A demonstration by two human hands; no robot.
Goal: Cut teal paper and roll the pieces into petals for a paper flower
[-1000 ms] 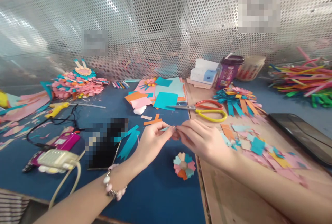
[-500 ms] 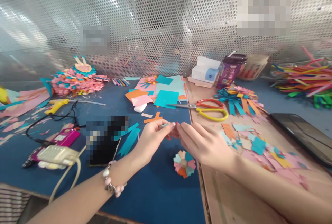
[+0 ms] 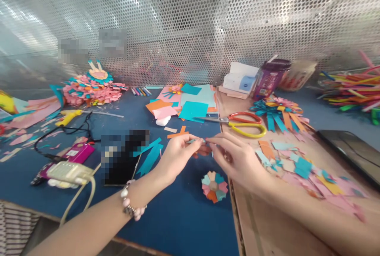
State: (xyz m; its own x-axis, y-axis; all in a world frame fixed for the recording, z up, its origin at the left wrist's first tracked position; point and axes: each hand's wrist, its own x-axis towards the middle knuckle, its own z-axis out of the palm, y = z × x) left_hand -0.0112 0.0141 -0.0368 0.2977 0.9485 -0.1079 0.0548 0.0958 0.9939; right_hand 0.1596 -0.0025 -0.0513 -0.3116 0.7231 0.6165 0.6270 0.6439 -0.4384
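Note:
My left hand (image 3: 175, 158) and my right hand (image 3: 236, 157) meet fingertip to fingertip above the blue table (image 3: 178, 216). Between them they pinch a small light-blue paper piece (image 3: 193, 141), with a bit of orange paper showing just under the fingers. A beaded bracelet (image 3: 130, 205) is on my left wrist. A small paper flower (image 3: 214, 186) with pink, teal and orange petals lies on the table right below my hands.
Scissors (image 3: 240, 123) with red and yellow handles lie behind my hands, beside stacked coloured paper sheets (image 3: 190, 107). Paper scraps (image 3: 297, 165) cover the brown board at right. A glue gun (image 3: 69, 116), cables and a charger (image 3: 69, 172) sit at left. A perforated metal screen (image 3: 190, 22) backs the table.
Both hands have stayed together on the paper piece with small finger shifts. The view has drifted slightly, so the table's things sit a little further right.

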